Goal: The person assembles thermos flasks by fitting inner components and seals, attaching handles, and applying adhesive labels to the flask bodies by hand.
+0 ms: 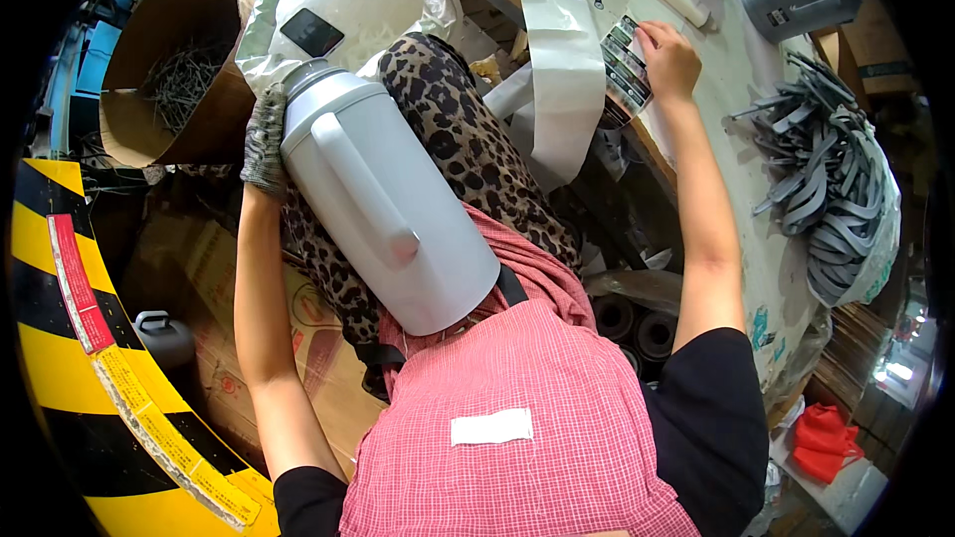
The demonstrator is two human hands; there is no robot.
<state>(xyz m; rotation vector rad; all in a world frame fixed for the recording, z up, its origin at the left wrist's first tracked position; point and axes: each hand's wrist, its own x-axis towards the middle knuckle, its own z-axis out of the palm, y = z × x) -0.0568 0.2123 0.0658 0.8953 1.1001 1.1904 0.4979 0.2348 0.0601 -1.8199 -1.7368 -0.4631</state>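
Observation:
A light grey plastic jug (pixel 398 209) with a long side handle lies across my lap, its narrow neck pointing away from me. My left hand (pixel 266 139), in a grey knitted glove, is closed against the jug's neck end and steadies it. On the bench to the right, my bare right hand (pixel 671 60) pinches at the upper edge of a sheet of dark labels (pixel 625 75). Whether a single label has come loose between those fingers is hidden. Beside that sheet, a long white backing strip (pixel 562 70) with small black stickers hangs over the bench edge.
A phone (pixel 311 33) rests on a plastic-covered surface ahead. Far left stands a round cardboard drum (pixel 224 15) holding thin grey pieces. Grey handles (pixel 821 179) fill a bag on the right, near more grey jugs (pixel 801 0). A yellow-and-black striped edge (pixel 60 358) curves at left.

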